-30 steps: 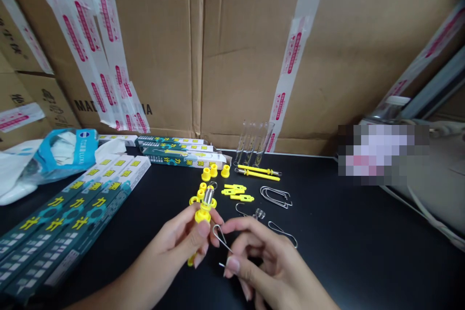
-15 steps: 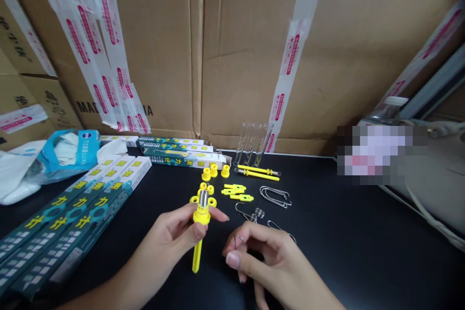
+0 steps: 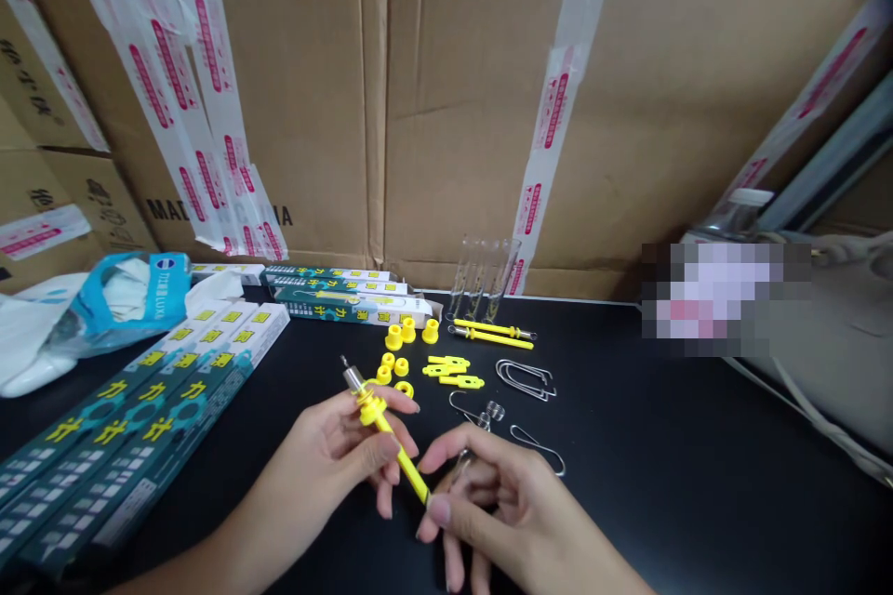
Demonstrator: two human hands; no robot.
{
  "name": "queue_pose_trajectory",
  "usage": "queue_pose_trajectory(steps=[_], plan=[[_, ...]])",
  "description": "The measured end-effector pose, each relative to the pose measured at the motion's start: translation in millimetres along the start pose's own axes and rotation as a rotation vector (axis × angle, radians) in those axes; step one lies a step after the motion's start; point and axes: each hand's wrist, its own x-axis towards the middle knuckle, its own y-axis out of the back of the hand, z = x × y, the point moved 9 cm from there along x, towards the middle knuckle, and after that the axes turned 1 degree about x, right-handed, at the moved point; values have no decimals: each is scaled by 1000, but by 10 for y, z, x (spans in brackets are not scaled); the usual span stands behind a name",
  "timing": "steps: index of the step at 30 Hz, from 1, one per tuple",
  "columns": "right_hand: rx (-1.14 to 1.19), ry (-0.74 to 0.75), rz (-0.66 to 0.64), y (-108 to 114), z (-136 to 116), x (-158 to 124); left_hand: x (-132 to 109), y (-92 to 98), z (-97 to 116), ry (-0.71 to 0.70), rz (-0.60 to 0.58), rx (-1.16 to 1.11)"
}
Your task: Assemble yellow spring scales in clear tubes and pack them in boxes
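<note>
My left hand (image 3: 335, 460) pinches the yellow spring-scale rod (image 3: 401, 458) at the lower centre of the frame, tilted, its silver spring (image 3: 353, 378) at the upper-left end. My right hand (image 3: 516, 493) grasps a bent wire hook (image 3: 461, 462), mostly hidden by my fingers, at the rod's lower end; I can't tell whether hook and rod touch. Yellow caps (image 3: 431, 331) stand above, near centre.
</note>
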Motion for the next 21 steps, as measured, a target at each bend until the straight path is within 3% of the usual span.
queue_pose_trajectory(steps=[11, 21], plan=[[-84, -38, -33, -24, 3, -10, -3, 48, 52, -50, 74, 40], [98, -36, -51, -19, 6, 24, -11, 28, 27, -56, 66, -36]])
